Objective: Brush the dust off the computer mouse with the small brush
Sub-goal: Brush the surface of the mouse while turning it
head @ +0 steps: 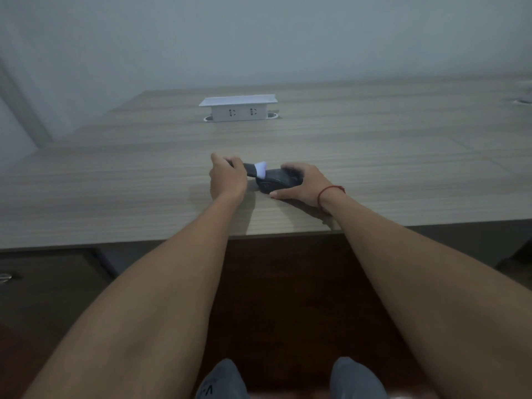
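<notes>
On the pale, wood-grained table [374, 156], near its front edge, the right hand [302, 184] clamps the rounded black computer mouse [277, 181], fingers curled over its far end and thumb along its near side. The left hand [227, 178] has its grip closed around the dark handle of the small brush [254, 169], whose soft white bristles touch the mouse's left end. A white boxy socket block [239, 108] stands well behind them.
</notes>
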Action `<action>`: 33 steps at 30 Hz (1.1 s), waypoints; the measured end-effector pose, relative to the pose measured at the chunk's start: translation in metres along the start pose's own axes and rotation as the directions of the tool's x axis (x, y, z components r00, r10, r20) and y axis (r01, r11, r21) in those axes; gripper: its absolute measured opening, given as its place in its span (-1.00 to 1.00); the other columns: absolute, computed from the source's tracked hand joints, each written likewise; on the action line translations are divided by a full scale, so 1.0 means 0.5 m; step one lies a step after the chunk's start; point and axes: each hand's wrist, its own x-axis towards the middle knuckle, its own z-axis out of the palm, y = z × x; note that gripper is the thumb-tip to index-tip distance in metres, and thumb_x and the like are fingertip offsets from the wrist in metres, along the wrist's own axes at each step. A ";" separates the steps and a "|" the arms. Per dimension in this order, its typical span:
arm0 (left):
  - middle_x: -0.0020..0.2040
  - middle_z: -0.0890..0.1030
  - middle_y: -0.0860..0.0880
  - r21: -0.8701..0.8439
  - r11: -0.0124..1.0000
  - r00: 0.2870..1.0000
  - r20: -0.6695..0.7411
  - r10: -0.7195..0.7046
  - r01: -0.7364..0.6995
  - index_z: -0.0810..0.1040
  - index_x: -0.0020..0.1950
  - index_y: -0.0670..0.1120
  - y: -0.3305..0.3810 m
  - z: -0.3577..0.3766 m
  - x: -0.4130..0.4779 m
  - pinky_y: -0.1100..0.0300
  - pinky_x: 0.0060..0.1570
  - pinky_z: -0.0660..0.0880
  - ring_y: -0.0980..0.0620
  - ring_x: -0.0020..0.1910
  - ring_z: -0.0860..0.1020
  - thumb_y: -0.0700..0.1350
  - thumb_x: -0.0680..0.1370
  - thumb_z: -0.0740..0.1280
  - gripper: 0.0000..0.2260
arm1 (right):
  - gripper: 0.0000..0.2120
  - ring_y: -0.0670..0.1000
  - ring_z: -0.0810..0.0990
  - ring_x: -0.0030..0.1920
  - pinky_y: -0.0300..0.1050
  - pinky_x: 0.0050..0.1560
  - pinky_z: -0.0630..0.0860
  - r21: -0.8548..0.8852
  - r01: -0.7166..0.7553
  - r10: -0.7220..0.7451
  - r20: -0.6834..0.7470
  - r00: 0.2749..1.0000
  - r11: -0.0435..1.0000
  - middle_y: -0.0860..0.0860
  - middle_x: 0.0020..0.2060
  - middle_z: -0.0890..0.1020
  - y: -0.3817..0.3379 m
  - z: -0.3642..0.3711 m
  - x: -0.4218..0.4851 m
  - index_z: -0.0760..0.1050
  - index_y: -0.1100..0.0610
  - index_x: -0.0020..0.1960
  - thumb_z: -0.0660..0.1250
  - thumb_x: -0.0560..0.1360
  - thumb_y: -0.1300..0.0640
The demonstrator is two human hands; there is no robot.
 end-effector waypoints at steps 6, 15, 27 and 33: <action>-0.07 0.48 -0.06 -0.222 0.972 0.995 -0.083 0.053 -0.071 0.30 -0.01 -0.13 0.022 -0.008 -0.002 0.26 -0.24 0.36 0.01 -0.12 0.46 -0.01 0.64 0.15 -0.81 | -0.17 0.09 0.42 0.37 0.01 0.36 0.40 0.057 -0.051 0.061 -0.186 0.981 0.997 0.07 0.38 0.45 -0.006 0.019 -0.002 0.37 0.12 0.42 0.45 0.31 -0.31; 0.01 0.56 -0.19 0.056 0.998 0.998 -0.062 0.033 -0.029 0.37 0.13 -0.22 -0.018 -0.008 0.004 -0.06 0.02 0.56 -0.19 -0.01 0.58 -0.09 0.63 0.11 -0.79 | -0.43 -0.04 0.48 0.24 -0.21 0.18 0.39 0.096 0.052 -0.036 -0.166 0.986 0.994 0.06 0.29 0.54 0.002 0.005 -0.009 0.46 0.15 0.35 0.47 0.42 -0.06; -0.10 0.47 -0.09 -0.088 0.996 0.999 -0.045 0.029 -0.033 0.32 -0.02 -0.14 -0.004 0.002 -0.006 0.08 -0.08 0.49 -0.08 -0.12 0.50 -0.14 0.61 0.15 -0.92 | -0.70 0.05 0.55 0.20 -0.08 0.26 0.43 0.066 0.013 0.001 -0.205 0.979 0.998 0.06 0.18 0.63 -0.010 0.028 0.000 0.60 0.09 0.20 0.24 0.57 0.00; -0.13 0.45 -0.03 -0.158 0.984 0.996 -0.023 0.085 -0.088 0.33 -0.03 -0.15 0.037 0.010 -0.005 0.35 -0.31 0.28 0.04 -0.18 0.42 -0.09 0.63 0.17 -0.87 | -0.51 0.12 0.53 0.23 0.07 0.29 0.44 -0.034 -0.022 0.015 -0.176 0.984 0.999 0.10 0.21 0.58 -0.016 0.026 -0.010 0.49 0.19 0.29 0.23 0.55 -0.16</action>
